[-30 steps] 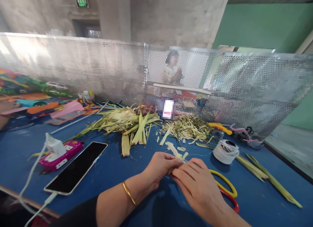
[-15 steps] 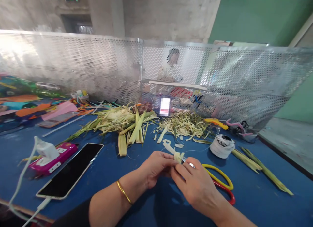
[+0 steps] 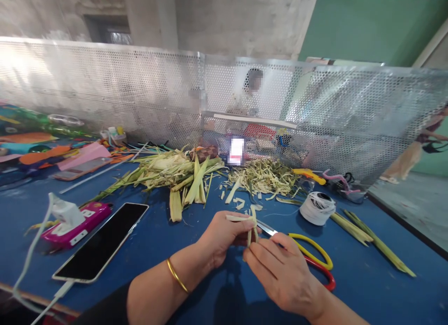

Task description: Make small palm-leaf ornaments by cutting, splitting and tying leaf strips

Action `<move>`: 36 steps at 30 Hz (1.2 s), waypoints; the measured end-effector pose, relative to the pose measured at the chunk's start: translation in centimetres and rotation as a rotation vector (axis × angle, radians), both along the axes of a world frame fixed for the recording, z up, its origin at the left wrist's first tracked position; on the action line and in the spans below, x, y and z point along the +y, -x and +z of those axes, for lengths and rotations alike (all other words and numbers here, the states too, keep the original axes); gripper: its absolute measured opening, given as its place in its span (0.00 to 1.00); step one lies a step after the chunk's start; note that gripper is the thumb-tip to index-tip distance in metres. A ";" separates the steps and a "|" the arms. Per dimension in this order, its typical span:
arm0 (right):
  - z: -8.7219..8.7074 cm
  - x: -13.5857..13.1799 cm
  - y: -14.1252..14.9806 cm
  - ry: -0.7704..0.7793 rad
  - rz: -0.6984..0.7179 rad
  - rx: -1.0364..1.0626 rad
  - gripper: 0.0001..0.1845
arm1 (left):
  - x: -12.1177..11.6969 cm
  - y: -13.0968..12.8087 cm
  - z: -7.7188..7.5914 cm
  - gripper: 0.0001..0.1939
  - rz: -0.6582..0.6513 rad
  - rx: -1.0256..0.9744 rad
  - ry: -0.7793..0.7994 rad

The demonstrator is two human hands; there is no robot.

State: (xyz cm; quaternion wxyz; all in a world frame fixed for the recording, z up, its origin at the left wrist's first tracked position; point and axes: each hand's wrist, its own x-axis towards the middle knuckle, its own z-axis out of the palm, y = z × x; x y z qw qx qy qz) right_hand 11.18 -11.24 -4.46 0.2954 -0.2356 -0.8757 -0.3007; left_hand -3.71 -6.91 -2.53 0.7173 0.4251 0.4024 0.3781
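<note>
Pale corn husk strips [image 3: 252, 220] cross one another in a small folded piece in front of me. My left hand [image 3: 226, 234], with a gold bangle at its wrist, pinches this piece between thumb and fingers. From the other side my right hand [image 3: 276, 271] closes its fingertips on the lower ends of the strips. Scissors [image 3: 313, 250] with a yellow and a red handle lie behind my right hand, which covers part of them; their blades point up and left. A few husk scraps [image 3: 240, 203] lie just beyond my hands.
Husk piles [image 3: 164, 171] and shredded husk [image 3: 268, 178] lie at the back. A white string spool [image 3: 317, 208] stands right, near longer husk pieces [image 3: 378, 243]. Left are a phone [image 3: 101, 243] and a pink power strip [image 3: 77, 224]. A perforated screen [image 3: 140, 91] closes off the back; people are beyond.
The husk piece has turned between my fingers, and its strips now stick out left, up and down. My right hand has shifted slightly down, uncovering more of the scissor blades. A person appears at far right.
</note>
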 end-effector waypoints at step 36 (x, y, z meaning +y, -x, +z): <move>-0.5 2.7 -0.7 1.420 -0.138 1.480 0.17 | 0.1 -0.9 -0.9 0.11 -0.083 0.070 0.141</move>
